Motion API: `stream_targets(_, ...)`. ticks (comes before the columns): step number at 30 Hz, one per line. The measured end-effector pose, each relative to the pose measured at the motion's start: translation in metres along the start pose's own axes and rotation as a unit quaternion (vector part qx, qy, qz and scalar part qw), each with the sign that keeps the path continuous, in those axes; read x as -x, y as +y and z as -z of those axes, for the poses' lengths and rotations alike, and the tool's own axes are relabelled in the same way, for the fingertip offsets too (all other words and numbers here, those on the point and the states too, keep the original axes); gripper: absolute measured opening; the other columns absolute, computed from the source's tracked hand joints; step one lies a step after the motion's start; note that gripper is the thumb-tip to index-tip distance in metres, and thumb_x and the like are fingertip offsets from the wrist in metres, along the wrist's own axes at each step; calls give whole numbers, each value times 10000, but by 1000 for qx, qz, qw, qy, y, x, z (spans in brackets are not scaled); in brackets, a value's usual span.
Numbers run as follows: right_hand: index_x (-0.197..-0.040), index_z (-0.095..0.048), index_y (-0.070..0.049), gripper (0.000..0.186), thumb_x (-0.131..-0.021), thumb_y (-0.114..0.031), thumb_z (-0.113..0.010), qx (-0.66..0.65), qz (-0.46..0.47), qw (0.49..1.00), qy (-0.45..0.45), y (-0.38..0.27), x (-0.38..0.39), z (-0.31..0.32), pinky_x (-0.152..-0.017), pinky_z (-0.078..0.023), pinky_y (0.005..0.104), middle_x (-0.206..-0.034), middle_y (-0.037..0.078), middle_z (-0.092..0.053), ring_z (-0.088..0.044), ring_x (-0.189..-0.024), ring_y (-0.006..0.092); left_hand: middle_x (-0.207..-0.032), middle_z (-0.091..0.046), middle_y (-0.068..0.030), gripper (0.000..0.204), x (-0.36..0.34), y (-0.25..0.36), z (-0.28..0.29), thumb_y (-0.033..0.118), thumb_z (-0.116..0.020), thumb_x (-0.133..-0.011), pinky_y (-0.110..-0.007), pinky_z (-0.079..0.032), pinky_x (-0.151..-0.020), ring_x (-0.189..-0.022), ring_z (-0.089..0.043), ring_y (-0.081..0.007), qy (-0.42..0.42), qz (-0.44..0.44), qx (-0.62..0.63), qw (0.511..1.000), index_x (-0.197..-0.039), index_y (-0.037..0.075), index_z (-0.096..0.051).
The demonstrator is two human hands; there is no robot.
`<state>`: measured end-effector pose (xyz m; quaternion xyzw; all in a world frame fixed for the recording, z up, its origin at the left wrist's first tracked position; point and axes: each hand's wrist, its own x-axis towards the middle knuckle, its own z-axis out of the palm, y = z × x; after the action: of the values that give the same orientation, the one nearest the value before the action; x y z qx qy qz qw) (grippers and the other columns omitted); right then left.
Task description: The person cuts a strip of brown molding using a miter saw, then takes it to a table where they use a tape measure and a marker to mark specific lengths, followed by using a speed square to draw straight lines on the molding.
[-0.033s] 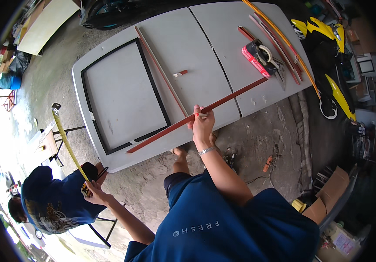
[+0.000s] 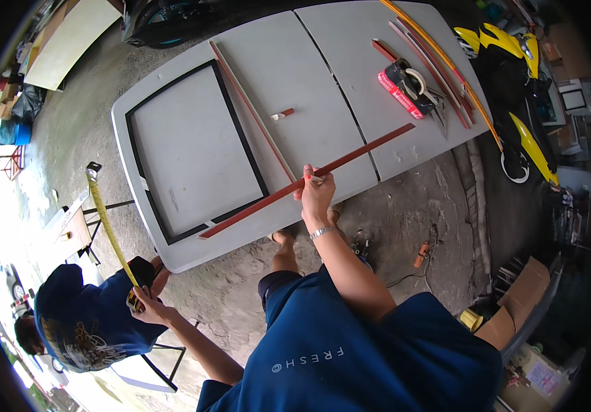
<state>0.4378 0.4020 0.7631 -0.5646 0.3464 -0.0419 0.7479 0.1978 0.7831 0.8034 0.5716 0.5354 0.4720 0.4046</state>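
My left hand grips a yellow-and-black tape measure, its blade extended upward to a metal hook. My right hand is closed on a long red-brown strip held diagonally over the pale table; a small pale item, too small to name, shows at its fingers. A black rectangular frame lies on the table's left part, beside another red-and-white strip. A short red-and-white piece lies near the middle.
More strips and a red-and-black tool lie at the table's right. A person in blue bends at my left beside a stand. Yellow-and-black panels, an orange power tool and a cardboard box are to the right.
My right hand and the red-brown strip have shifted very slightly to the left. The person at my left has moved slightly.
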Motion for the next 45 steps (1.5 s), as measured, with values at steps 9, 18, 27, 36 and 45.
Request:
stream_targets(9, -1127, -473, 46, 427, -921, -172, -777, 99, -36, 991, 77, 63, -39, -7, -412, -564, 297, -879, 140, -675, -644, -469, 186, -1083, -673, -208, 503, 4, -34, -3, 140, -832, -885, -291, -604, -733, -950, -684, -203, -114, -89, 0, 989, -1219, -64, -516)
stream_targets(18, -1162, -610, -48, 218, -1012, -200, -650, 388, 330, 860, -42, 13, -72, 103, -750, -569, 387, -1007, 146, -722, -704, -899, 272, -1184, -594, -171, 497, 58, -40, -17, 96, -813, -888, -321, -622, -882, -1019, -635, -223, -142, -9, -3, 990, -1267, -19, -513)
stream_targets(27, -1126, -681, -92, 214, -914, -120, -686, 631, 499, 498, -324, -76, -230, 146, -929, -460, 437, -1189, 69, -682, -584, -1105, 285, -1206, -634, -208, 593, 159, -9, -92, 69, -838, -857, -354, -593, -922, -1118, -656, -265, -183, -121, -34, 975, -1320, 4, -472)
stream_targets(36, -1077, -679, -97, 228, -875, -160, -764, 541, 528, 552, -352, -68, -266, 181, -890, -480, 451, -1078, 87, -694, -605, -1030, 320, -1230, -645, -224, 650, 277, -20, -178, 137, -887, -805, -415, -623, -921, -1152, -672, -298, -184, -188, -193, 945, -1304, -1, -494)
stream_targets(45, -1239, -658, -26, 266, -978, -82, -666, 396, 349, 832, -172, -123, -288, 245, -839, -557, 343, -1102, 122, -724, -699, -918, 215, -1210, -666, -224, 689, 327, -23, -202, 176, -907, -784, -445, -601, -964, -1155, -671, -317, -197, -285, -246, 905, -1313, 48, -485)
